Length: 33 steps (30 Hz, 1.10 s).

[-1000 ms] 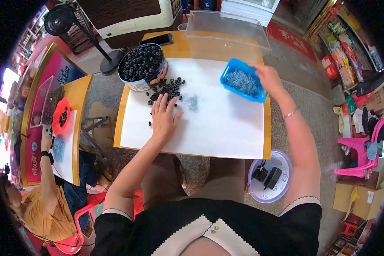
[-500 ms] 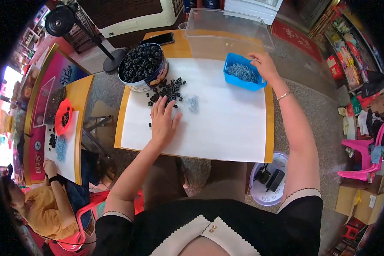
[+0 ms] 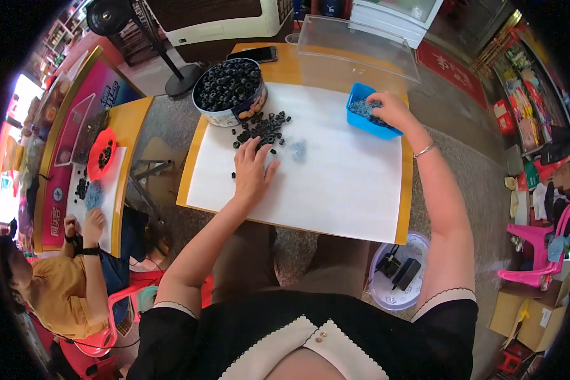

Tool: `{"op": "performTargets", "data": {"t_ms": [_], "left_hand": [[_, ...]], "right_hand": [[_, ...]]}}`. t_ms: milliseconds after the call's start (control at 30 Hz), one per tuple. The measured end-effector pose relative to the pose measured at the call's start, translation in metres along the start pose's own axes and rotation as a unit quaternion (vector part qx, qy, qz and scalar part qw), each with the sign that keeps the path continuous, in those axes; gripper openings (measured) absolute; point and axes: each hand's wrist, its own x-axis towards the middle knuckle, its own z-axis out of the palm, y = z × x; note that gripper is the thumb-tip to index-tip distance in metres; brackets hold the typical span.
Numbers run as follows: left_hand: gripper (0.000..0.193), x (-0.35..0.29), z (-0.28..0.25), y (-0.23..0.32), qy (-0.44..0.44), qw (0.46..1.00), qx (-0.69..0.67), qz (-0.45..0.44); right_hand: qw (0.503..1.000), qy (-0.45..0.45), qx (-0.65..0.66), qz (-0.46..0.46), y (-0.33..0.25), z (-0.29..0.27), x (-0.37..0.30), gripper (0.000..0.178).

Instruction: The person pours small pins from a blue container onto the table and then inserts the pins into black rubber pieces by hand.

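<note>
My left hand (image 3: pixel 254 172) lies palm down on the white sheet (image 3: pixel 335 190), fingers apart and empty. Its fingertips are just short of a scatter of small black ring-like parts (image 3: pixel 270 128). Beside them lies a small patch of pale blue bits (image 3: pixel 298 151). On the right, my right hand (image 3: pixel 391 110) dips into a blue plastic tub (image 3: pixel 370 128) of small blue-grey pieces (image 3: pixel 360 108). Its fingers are curled together, and what is between the fingertips is hidden. A round tin (image 3: pixel 250 114) heaped with black parts (image 3: pixel 229 85) stands at the far left of the sheet.
A clear plastic lid (image 3: pixel 354 47) and a phone (image 3: pixel 253 54) lie at the table's far end. Below the right edge stands a round basin (image 3: pixel 399 294) with black objects. At left, another person (image 3: pixel 69 285) sits at a table with a red tray (image 3: pixel 101 155).
My right hand has moved from the tub's far rim down into the pieces. My left hand stays by the black parts. The other person's hands have come up over their table.
</note>
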Motion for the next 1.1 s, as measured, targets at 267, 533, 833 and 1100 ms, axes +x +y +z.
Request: {"op": "performTargets", "data": {"t_ms": [267, 533, 833, 1100], "left_hand": [[0.038, 0.010, -0.009, 0.033, -0.083, 0.995, -0.057, 0.022], [0.039, 0.041, 0.036, 0.062, -0.158, 0.979, -0.074, -0.107], [0.029, 0.052, 0.044, 0.056, -0.051, 0.989, -0.141, 0.007], [0.027, 0.038, 0.037, 0.050, -0.019, 0.995, -0.068, 0.069]], "right_hand": [[0.979, -0.019, 0.149, 0.139, -0.045, -0.041, -0.005, 0.017], [0.964, -0.157, 0.203, 0.070, -0.113, 0.013, -0.017, 0.018], [0.995, -0.008, 0.080, -0.064, -0.087, 0.069, -0.027, 0.026], [0.990, -0.024, -0.014, -0.136, -0.096, 0.079, -0.052, 0.018]]}}
